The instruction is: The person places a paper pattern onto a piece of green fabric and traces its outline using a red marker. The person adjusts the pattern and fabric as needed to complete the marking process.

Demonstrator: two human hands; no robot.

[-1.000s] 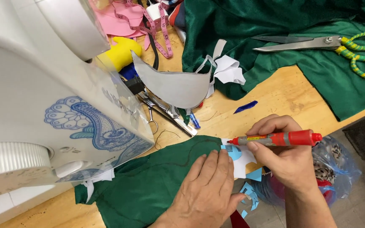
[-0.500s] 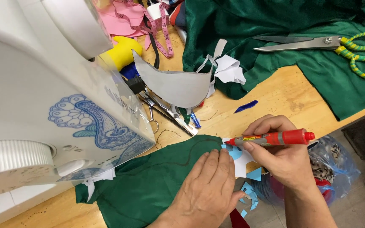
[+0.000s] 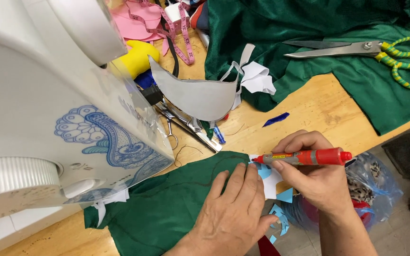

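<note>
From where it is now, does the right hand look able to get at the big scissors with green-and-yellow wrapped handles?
Probably yes: scissors lie uncovered on green cloth, bare wooden table between; right hand holds a red marker.

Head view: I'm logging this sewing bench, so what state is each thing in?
Red marker pen: held level in right hand, tip on white-and-blue paper piece.
Green fabric piece: flat, pressed by left hand.
Large steel scissors with green-yellow wrapped handles: shut, lying on green cloth.
Pink measuring tape: unrolled, loose.
</note>
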